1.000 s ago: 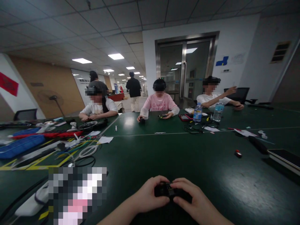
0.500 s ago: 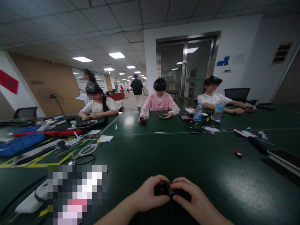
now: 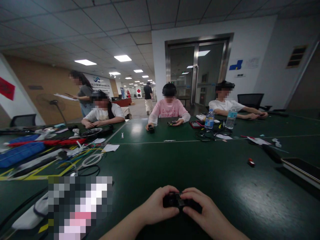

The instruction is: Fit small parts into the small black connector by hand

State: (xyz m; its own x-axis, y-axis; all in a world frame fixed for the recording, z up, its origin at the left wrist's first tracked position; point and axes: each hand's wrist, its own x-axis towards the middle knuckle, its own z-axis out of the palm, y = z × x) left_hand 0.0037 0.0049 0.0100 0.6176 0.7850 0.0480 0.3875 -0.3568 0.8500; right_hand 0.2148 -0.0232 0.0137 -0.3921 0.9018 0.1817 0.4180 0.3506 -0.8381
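My left hand (image 3: 156, 208) and my right hand (image 3: 203, 213) meet at the bottom middle of the view, just above the dark green table (image 3: 180, 163). Both are closed around a small black device (image 3: 175, 200), the left gripping its left end and the right its right end. Fingers cover most of the device, so its shape is hard to make out.
Cables, blue trays (image 3: 20, 151) and tools lie at the left. A small red object (image 3: 251, 162) and a flat dark slab (image 3: 300, 168) lie at the right. Three seated people work across the table, with two water bottles (image 3: 209, 119). A person stands at the back left.
My hands stay locked on the black device. A standing person has walked left in the background, another has receded down the corridor, and the seated person at right has lowered an arm.
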